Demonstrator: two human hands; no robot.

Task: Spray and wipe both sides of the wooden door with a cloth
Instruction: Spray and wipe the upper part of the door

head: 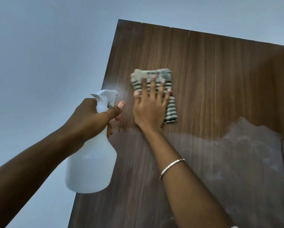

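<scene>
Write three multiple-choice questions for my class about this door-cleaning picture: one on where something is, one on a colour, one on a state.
1. Where is the cloth?
A. flat against the door, under the right hand
B. lying on the floor
C. hanging over the top edge

2. What colour is the spray bottle?
A. blue
B. white
C. green

3. What is the left hand doing?
A. hanging idle
B. pressing the wood
C. gripping the bottle's neck

Answers:
1 A, the hand presses it flat to the wood.
2 B, it is white all over.
3 C, the hand curls round the neck.
</scene>
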